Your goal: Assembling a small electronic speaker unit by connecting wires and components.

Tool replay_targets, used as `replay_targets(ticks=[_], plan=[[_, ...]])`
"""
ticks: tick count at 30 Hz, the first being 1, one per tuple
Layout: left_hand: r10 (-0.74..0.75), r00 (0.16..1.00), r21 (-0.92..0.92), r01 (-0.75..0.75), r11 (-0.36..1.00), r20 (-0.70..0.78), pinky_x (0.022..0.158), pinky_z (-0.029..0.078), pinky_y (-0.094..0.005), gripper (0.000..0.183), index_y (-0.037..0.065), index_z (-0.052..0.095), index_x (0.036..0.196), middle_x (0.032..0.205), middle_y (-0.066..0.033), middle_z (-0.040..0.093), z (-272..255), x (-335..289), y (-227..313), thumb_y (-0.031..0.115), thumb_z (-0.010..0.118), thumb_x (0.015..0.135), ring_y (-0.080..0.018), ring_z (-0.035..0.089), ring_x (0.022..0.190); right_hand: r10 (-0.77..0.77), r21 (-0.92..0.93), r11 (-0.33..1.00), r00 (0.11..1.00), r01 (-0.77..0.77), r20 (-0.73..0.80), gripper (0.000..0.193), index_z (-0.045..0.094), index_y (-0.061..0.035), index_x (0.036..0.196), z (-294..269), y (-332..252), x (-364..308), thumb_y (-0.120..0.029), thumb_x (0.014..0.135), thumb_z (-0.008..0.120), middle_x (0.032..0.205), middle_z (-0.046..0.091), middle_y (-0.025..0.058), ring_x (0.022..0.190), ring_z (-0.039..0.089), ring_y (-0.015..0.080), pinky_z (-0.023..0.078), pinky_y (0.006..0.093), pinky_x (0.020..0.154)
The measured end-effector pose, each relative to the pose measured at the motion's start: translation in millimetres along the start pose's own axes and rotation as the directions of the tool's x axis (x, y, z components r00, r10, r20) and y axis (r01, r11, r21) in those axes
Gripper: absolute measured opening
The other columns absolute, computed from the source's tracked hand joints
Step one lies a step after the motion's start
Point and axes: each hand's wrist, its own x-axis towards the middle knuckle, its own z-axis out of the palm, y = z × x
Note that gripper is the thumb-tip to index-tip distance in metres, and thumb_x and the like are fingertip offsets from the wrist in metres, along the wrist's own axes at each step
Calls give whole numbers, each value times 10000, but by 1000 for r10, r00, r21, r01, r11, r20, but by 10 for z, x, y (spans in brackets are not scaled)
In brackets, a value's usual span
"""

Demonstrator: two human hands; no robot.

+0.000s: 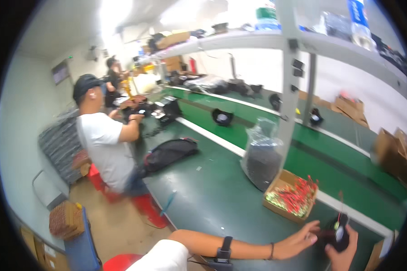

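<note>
My right hand (347, 251) grips a black part (341, 235) with a pale round spot, at the lower right above the bench; its exact kind is blurred. A thin reddish wire with a small green-yellow piece (337, 224) rises from it. My left hand (298, 242) is stretched toward this part from the left, fingers extended and holding nothing that I can see. Just beyond my left hand sits an open cardboard box (281, 214) full of small red-wired parts (295, 196) with pale green ends.
Behind the box a clear plastic bag (261, 158) of dark pieces leans by a white post (288, 113). A green conveyor belt (325, 167) runs alongside, carrying black parts (222, 117). A black pouch (171, 153) lies farther left on the bench, near a seated co-worker (106, 135).
</note>
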Motion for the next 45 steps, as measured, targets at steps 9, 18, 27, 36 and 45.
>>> replay_targets(ticks=[9,18,27,36,45], plan=[[-41,998,103,45,994,-42,1029,481,-417,491,18,258,1509,1405,-210,443,-181,-88,419,245,382,1091,-266,547,1202,206,-287,892,878,-350,-432,736,641,82,1168,99,933,1724,-372,624,839,1091,657,303,1049,625,410,518,440,938],[-38,999,148,42,988,-32,944,514,-389,448,15,319,1475,1333,-190,480,-154,-156,317,228,354,1082,-246,576,1110,311,204,948,583,-244,-750,987,281,54,1507,415,1202,1949,-309,763,819,1427,388,338,1382,359,466,326,469,1161],[-162,981,367,112,923,107,911,507,-350,442,-12,421,1412,1143,-177,638,-134,-92,307,281,418,1081,-223,623,1037,283,232,959,580,-162,-764,781,287,39,1415,566,1341,1475,-44,794,753,1274,424,209,901,607,225,569,312,722],[-220,975,373,200,906,11,815,476,-294,403,-24,640,998,909,-80,635,91,-105,632,260,375,1106,-159,585,850,255,274,959,625,-68,-737,744,321,-14,1447,732,1403,1551,-20,800,689,1169,482,174,790,530,226,502,337,751],[-186,980,375,144,916,78,816,486,-307,365,-31,591,1143,994,-123,645,43,-68,485,266,381,1107,-191,593,863,289,248,955,704,-163,-649,479,415,-44,1256,622,1408,1469,-2,845,656,872,549,99,647,568,232,477,382,642]])
